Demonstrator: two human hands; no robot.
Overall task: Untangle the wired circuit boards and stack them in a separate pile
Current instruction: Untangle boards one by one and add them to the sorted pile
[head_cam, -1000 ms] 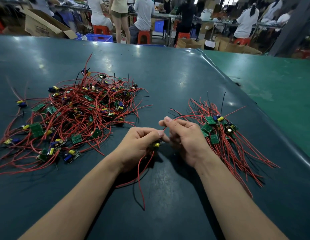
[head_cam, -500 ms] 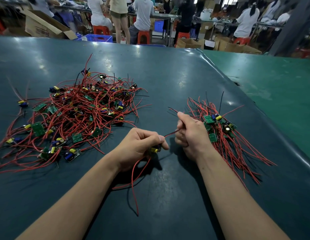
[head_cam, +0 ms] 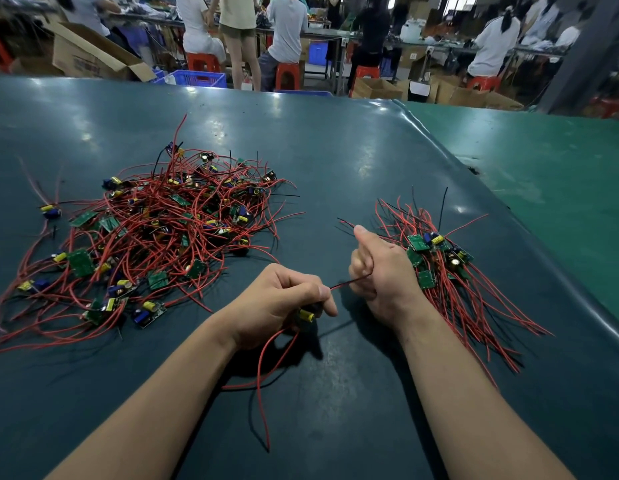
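A worker's left hand (head_cam: 283, 303) curls tight around a small green circuit board with a yellow capacitor (head_cam: 306, 315), fingers folded over it so only the capacitor's end peeks out below the thumb. The right hand (head_cam: 380, 271) is closed in a fist, thumb raised, pinching the thin red-and-black lead wires (head_cam: 349, 282) that run taut between the two hands; their far ends poke out just past the thumb. Two more loose red leads (head_cam: 263, 375) trail from the board toward the worker across the dark teal work table (head_cam: 335, 150).

Judging by the stretched wires, the step is straightening this board's leads, best done with a smooth, light pull while the left hand keeps the board steady, so no solder joint is strained.

Just beyond the right hand lies the sorted pile of green boards with red wires combed one way (head_cam: 439, 258). Well apart to the left sprawls the tangled heap of red wires and green boards (head_cam: 155, 230) awaiting work.
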